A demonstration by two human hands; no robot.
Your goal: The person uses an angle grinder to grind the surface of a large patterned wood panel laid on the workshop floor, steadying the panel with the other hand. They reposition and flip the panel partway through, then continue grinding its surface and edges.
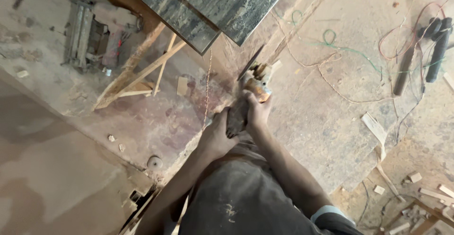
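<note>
While the view looks straight down over dark trousers point(241, 202), both hands close around an angle grinder point(248, 97), which serves as the landmark for all else. Nearest the body, the left hand point(216, 138) wraps the dark rear grip of the grinder, fingers curled tight. Just beyond it, the right hand point(257, 112) clasps the orange body of the tool, also closed firmly. At the far end of the grinder, its thin disc point(250, 62) stands on edge against a long wooden plank point(288, 31) that runs away up and to the right. Left of the grinder, a twisted cord point(207, 88) hangs down, and farther left several wooden slats point(142, 74) lie crossed on the dusty floor point(56, 168). Beyond the grinder, two dark stone-patterned slabs point(213, 3) overlap. Far left of it sits a dusty metal machine point(87, 36). Right of the grinder, loose wires point(350, 50) in green and red trail over the floor toward black tool handles point(437, 45), with wood offcuts point(425, 192) nearer.
</note>
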